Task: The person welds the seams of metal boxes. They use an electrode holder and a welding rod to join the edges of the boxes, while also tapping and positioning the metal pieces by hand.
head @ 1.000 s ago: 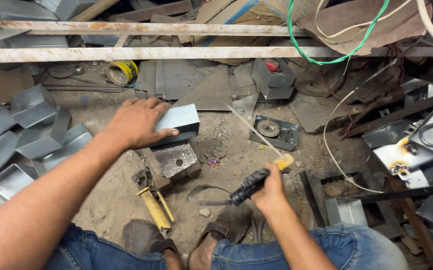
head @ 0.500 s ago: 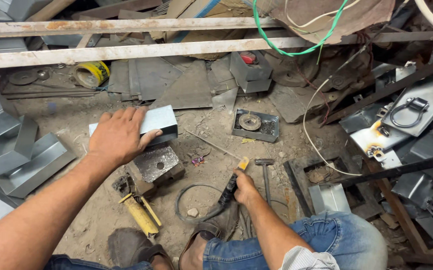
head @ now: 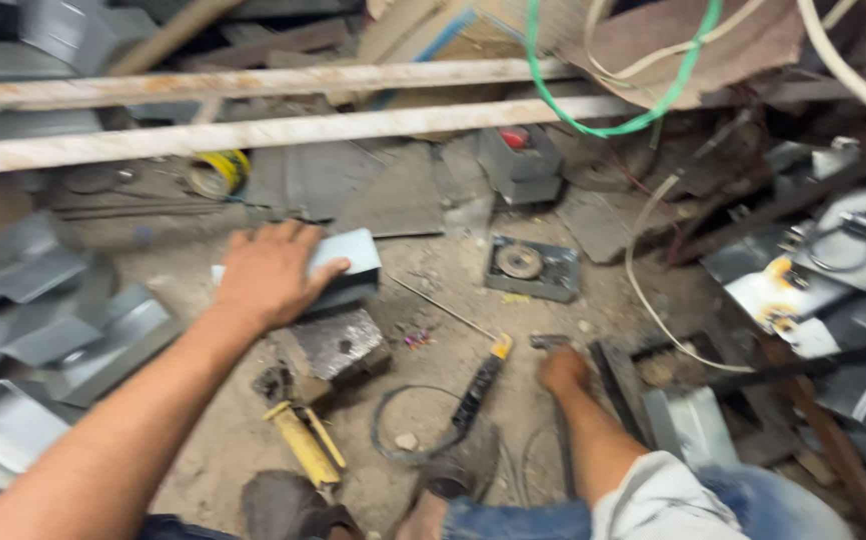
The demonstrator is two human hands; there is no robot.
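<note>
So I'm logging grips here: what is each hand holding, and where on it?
Left hand presses flat on the top of the grey metal piece. Right hand holds nothing; the electrode holder lies beside it.

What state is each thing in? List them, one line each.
Left hand: flat on the folded metal sheet, pressing it onto the block.
Right hand: on the ground by the hammer, grip unclear.
Electrode holder: lying on the ground, unheld.
Yellow clamp: lying on the ground.

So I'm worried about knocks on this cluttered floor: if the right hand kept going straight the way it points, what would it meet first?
Probably the small hammer head just ahead of the right hand; blur makes the gap unclear.
</note>
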